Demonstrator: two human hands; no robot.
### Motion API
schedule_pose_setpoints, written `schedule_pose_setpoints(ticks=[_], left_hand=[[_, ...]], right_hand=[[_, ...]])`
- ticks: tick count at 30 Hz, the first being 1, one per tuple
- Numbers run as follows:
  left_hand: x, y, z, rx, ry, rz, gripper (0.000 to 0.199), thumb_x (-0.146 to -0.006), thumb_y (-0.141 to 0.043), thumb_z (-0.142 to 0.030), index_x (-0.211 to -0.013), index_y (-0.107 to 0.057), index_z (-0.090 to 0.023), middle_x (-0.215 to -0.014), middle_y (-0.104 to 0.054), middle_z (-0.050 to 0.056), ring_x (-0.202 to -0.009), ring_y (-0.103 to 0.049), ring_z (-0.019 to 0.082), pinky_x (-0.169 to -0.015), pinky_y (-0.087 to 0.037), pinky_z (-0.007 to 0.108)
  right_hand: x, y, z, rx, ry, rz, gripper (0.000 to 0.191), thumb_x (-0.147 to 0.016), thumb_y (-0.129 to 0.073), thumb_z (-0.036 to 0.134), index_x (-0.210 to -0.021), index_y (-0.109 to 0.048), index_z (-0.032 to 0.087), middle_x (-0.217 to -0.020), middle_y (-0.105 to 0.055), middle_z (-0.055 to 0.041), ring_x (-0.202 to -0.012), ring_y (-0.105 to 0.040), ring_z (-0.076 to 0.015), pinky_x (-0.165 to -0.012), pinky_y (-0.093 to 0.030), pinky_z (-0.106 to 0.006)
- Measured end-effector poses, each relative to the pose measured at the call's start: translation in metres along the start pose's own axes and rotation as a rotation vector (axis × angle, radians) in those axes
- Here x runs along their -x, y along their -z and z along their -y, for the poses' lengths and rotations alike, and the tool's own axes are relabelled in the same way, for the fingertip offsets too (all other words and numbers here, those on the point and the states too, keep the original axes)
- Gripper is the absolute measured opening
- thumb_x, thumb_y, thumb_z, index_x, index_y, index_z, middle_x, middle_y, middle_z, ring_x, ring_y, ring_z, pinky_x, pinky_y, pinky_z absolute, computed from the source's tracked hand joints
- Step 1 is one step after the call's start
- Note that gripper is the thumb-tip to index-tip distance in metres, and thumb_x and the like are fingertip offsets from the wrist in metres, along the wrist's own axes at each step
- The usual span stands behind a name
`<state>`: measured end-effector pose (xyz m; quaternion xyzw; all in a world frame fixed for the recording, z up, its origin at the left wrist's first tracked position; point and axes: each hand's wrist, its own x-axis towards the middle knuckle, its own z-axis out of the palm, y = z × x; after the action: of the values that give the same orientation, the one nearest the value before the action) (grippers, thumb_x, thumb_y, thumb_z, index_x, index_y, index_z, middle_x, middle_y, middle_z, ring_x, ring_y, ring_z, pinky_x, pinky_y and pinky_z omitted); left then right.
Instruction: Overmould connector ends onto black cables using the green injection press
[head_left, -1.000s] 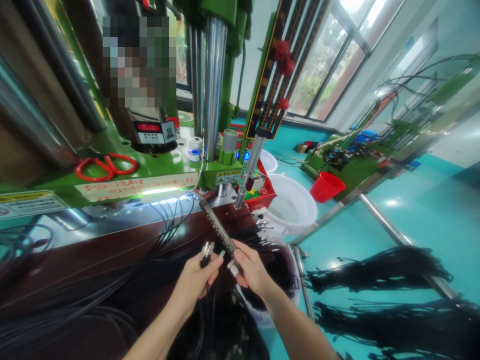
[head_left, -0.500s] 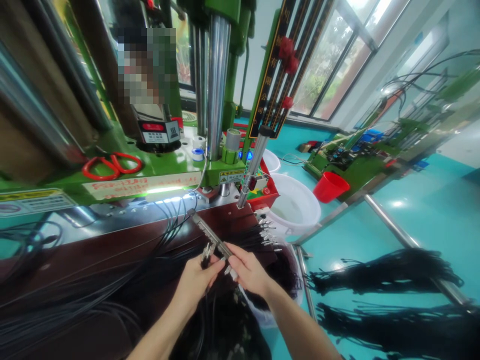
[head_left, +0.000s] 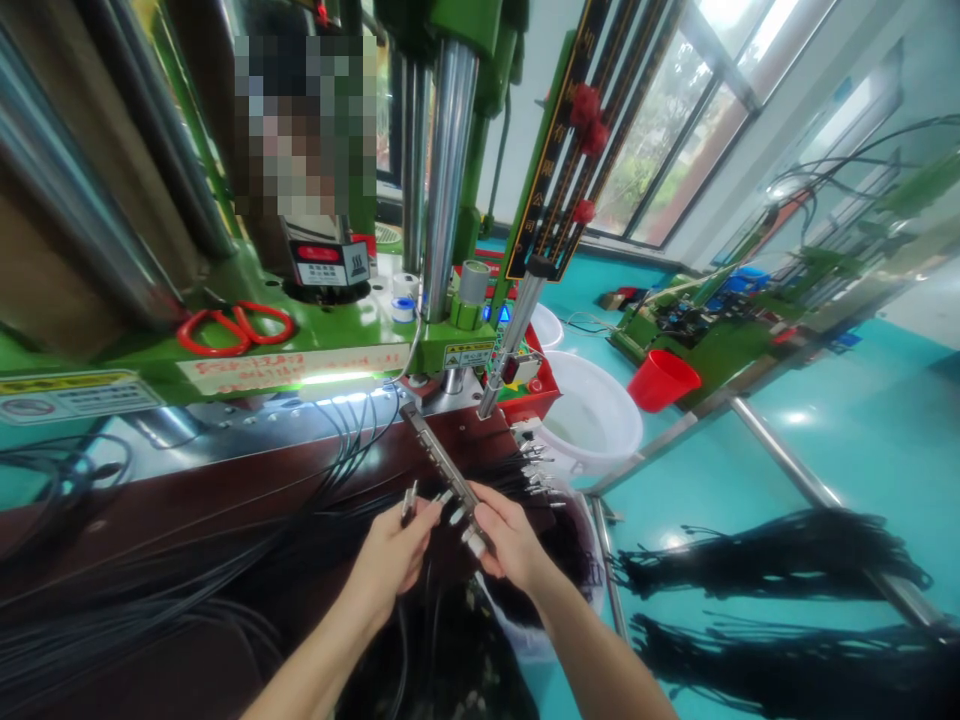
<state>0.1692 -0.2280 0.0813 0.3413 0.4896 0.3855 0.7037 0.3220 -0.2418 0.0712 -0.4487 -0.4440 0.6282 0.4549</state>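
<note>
My right hand [head_left: 511, 532] is closed round the lower end of a long narrow metal bar [head_left: 439, 452], which slants up and left over the brown table. Small pale connector pieces [head_left: 472, 540] show along the bar near my fingers. My left hand [head_left: 396, 548] is closed on black cables with metal connector ends [head_left: 409, 498] that stick up past the fingers. One connector end [head_left: 442, 499] is pinched at the fingertips close beside the bar; whether it touches the bar I cannot tell. Black cables hang below my left hand.
A green press [head_left: 337, 365] stands ahead, with red-handled scissors [head_left: 236, 328] on its ledge. Many black cables [head_left: 187, 560] lie on the brown table [head_left: 225, 475], their metal tips at its right end. White tubs [head_left: 592, 400], a red bucket [head_left: 664, 380] and a metal-framed rack [head_left: 780, 445] are at right.
My hands have drawn slightly apart. More of the bar and its pale connector pieces now shows, and the left hand's fingertips have moved off the bar's side. The view has shifted a little.
</note>
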Motion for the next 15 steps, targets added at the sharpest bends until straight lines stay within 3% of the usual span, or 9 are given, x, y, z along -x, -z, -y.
schedule_pose_setpoints(ticks=[15], left_hand=[[-0.0071, 0.0097, -0.0006, 0.069, 0.098, 0.111, 0.035, -0.063, -0.06, -0.048, -0.058, -0.045, -0.017, -0.033, -0.028, -0.012, -0.025, -0.016, 0.001, -0.025, -0.011, 0.015]], right_hand=[[0.0025, -0.0017, 0.004, 0.119, 0.041, 0.051, 0.047, -0.082, -0.049, 0.04, -0.123, -0.046, 0.017, -0.05, -0.046, 0.0057, -0.03, -0.031, -0.0007, -0.026, -0.023, -0.012]])
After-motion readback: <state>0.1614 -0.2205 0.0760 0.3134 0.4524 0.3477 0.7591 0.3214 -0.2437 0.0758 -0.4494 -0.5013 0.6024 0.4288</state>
